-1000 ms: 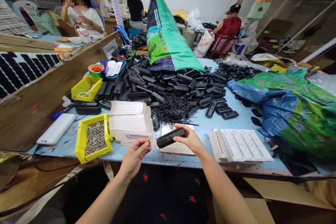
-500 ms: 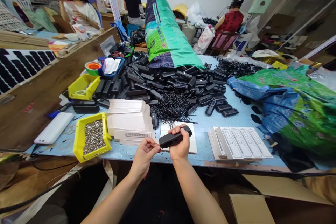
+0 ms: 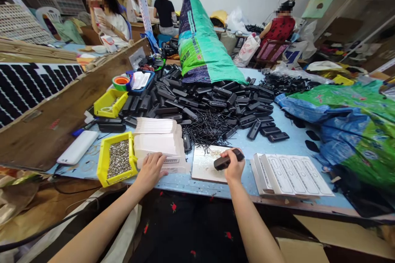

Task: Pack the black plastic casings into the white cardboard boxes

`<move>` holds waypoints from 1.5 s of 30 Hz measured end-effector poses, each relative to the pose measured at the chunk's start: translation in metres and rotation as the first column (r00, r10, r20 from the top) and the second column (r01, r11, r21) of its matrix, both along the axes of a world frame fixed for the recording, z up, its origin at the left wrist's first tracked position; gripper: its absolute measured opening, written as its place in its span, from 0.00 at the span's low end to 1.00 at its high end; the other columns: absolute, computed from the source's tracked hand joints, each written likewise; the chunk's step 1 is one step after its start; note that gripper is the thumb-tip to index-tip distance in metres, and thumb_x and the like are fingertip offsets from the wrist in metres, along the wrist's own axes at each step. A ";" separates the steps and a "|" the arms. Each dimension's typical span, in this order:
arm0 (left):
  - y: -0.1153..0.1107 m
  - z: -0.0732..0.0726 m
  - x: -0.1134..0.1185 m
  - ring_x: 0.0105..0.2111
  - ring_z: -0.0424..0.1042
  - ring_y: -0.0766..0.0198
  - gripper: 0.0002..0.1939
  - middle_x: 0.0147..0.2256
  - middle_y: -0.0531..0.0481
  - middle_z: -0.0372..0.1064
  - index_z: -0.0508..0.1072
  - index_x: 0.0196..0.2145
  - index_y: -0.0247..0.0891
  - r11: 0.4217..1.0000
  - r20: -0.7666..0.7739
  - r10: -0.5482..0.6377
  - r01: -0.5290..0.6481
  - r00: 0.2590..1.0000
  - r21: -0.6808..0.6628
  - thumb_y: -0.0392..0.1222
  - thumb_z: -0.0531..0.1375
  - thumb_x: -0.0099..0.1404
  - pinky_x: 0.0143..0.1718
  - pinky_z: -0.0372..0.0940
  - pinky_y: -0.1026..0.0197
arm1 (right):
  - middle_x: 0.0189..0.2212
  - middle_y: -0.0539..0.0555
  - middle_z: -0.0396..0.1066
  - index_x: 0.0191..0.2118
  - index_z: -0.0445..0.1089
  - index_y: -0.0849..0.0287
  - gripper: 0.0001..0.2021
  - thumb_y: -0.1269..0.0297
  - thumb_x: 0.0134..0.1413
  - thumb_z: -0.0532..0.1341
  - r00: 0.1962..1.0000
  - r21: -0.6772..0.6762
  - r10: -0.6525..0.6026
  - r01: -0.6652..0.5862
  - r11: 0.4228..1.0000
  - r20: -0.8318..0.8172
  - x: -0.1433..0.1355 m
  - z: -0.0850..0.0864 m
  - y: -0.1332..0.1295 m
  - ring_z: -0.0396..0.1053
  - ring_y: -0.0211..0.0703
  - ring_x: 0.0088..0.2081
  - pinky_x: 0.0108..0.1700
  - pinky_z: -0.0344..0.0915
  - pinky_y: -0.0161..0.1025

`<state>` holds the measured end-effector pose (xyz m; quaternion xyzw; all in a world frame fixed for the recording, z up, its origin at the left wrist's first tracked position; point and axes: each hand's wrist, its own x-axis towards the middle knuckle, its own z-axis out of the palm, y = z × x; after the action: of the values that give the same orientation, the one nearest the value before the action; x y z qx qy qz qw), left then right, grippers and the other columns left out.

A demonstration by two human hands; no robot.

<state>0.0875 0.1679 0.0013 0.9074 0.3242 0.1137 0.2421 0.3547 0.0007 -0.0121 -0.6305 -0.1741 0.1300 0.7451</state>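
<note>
My right hand (image 3: 234, 169) is wrapped round a black oblong plastic case (image 3: 222, 163), held over a pale board (image 3: 203, 162) at the table's front. What the case is for, I cannot tell. My left hand (image 3: 152, 169) lies with fingers stretched out on the near edge of a stack of white printed cards (image 3: 159, 141). Left of that hand stands a yellow bin (image 3: 103, 164) of small metal pieces (image 3: 119, 158). Behind the board is a heap of thin black strips (image 3: 210, 129), possibly cable ties.
More black cases (image 3: 197, 94) are piled across the back under a green sack (image 3: 212, 49). Folded white boxes (image 3: 293, 174) stand at the right, near another sack (image 3: 354, 119). A white phone-like block (image 3: 77, 148) and a wooden partition (image 3: 61, 102) are left. Several people sit farther off.
My left hand has left the end of the case and moved left onto the card stack. My right hand keeps the case and has shifted right, showing more of the board.
</note>
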 end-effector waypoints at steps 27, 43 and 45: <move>-0.062 0.065 0.013 0.46 0.71 0.50 0.24 0.47 0.43 0.71 0.73 0.47 0.45 0.749 0.327 -0.030 0.238 0.945 -0.618 0.42 0.67 0.50 0.50 0.62 0.56 | 0.38 0.52 0.67 0.43 0.70 0.52 0.13 0.52 0.59 0.57 0.780 -0.042 0.622 -0.620 0.783 0.071 -0.083 0.053 -0.005 0.67 0.41 0.36 0.39 0.65 0.39; -0.082 0.047 0.042 0.59 0.59 0.48 0.51 0.58 0.38 0.60 0.54 0.62 0.39 0.639 0.350 0.351 0.051 0.869 -0.767 0.39 0.71 0.42 0.58 0.57 0.52 | 0.57 0.55 0.63 0.59 0.63 0.51 0.20 0.63 0.61 0.53 0.461 -0.398 0.732 -0.628 0.668 0.502 -0.077 0.057 -0.017 0.58 0.47 0.60 0.62 0.54 0.53; -0.073 0.043 0.031 0.54 0.65 0.46 0.50 0.53 0.38 0.65 0.49 0.63 0.43 0.449 0.269 0.471 0.034 0.840 -0.893 0.43 0.70 0.47 0.51 0.64 0.50 | 0.60 0.55 0.60 0.60 0.61 0.52 0.24 0.72 0.58 0.52 0.335 -0.635 0.803 -0.493 0.595 0.493 -0.042 0.052 -0.025 0.53 0.48 0.63 0.64 0.46 0.59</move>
<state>0.1185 0.0948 0.0439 0.5438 0.3831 0.1864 0.7230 0.3130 -0.0242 0.0396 -0.6246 -0.6747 0.1831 0.3480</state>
